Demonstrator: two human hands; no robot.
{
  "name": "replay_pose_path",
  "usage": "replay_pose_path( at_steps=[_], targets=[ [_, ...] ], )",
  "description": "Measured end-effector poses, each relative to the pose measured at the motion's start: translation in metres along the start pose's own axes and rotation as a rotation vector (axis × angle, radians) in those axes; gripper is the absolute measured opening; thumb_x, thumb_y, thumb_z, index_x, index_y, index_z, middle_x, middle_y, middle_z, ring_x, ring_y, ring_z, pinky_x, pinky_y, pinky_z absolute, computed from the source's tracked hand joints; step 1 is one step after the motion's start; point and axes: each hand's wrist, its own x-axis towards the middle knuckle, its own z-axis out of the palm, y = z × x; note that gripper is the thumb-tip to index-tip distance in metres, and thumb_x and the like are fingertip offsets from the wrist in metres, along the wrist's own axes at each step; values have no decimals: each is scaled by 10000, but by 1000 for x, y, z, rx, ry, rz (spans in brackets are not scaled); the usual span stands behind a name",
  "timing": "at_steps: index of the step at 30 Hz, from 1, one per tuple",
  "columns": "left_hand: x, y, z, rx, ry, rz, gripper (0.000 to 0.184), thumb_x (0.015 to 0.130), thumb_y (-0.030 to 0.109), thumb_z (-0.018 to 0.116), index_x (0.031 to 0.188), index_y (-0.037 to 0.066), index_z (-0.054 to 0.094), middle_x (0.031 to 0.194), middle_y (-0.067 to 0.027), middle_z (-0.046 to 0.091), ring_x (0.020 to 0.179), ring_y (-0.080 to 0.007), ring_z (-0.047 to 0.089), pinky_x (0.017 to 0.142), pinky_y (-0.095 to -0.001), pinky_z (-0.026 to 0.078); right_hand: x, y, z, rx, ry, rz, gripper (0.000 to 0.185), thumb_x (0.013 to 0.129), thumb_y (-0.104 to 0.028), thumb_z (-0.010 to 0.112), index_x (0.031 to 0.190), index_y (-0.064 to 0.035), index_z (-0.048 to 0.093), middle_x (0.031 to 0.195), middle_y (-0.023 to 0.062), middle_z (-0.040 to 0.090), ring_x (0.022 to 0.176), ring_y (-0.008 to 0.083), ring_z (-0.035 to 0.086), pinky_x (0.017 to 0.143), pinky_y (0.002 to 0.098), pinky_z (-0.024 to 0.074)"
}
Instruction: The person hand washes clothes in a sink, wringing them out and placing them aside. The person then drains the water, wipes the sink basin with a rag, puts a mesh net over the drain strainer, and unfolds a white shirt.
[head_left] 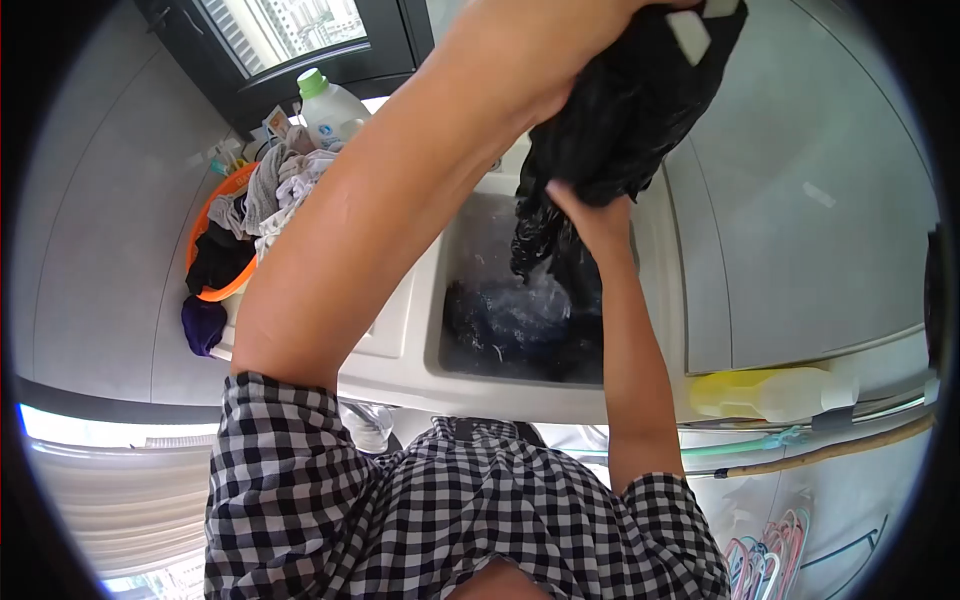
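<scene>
A wet black garment (630, 120) with pale label-like patches (690, 38) hangs stretched above the sink (425, 310). My left hand (650, 6) holds it up at the top edge of the view, where most of the fingers are cut off. Lower down, my right hand (597, 215) is closed round the cloth, its thumb showing on the left side and the other fingers hidden by the fabric. The garment's lower end trails toward dark, cloudy water (510, 320) in the basin. Dark cloth seems to lie in that water.
Left of the sink, an orange basket (192, 250) holds piled clothes, with a dark purple cloth (204, 325) beside it. Behind stands a white bottle with a green cap (320, 100). A yellow-and-clear bottle (765, 394) lies near the right front edge. Hangers (770, 555) hang lower right.
</scene>
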Motion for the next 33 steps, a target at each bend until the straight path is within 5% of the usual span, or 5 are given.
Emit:
replay_pose_path(
  at_steps=[6,13,22,29,33],
  targets=[
    [-116,-21,-151,256,-2,84,371,766,28,663,1130,4,596,1031,-63,618,910,-178,595,822,-287,470,41,-8,-23,746,184,49,316,819,-229,638,1068,-36,624,988,82,652,866,183,625,806,312,493],
    [-182,-117,-265,514,114,-617,578,842,141,643,1359,64,397,1286,-120,509,1043,-157,558,877,-282,449,43,-33,-1,1112,-194,74,381,926,-238,467,1219,3,501,1132,131,592,1003,223,593,907,368,480],
    [-69,-201,-188,193,-78,-442,729,903,610,371,1419,101,297,1405,-90,400,1307,-218,346,1064,-398,220,65,3,-3,1418,-558,139,438,939,-327,428,1274,-48,468,1063,115,603,937,232,597,791,354,490],
    [-102,-301,-116,-932,-304,-736,1106,680,864,310,1458,89,179,1440,-127,331,1313,-270,321,1102,-355,208,81,45,19,1392,-536,211,488,922,-367,441,1306,-65,436,1109,121,586,979,235,583,826,358,475],
    [-160,-299,-99,-520,-71,-719,1092,699,840,351,1462,87,149,1455,-101,294,1319,-254,297,1100,-346,209,80,70,28,1248,-455,294,518,913,-389,449,1324,-75,418,1135,125,575,1003,237,574,847,360,467]
  ],
)
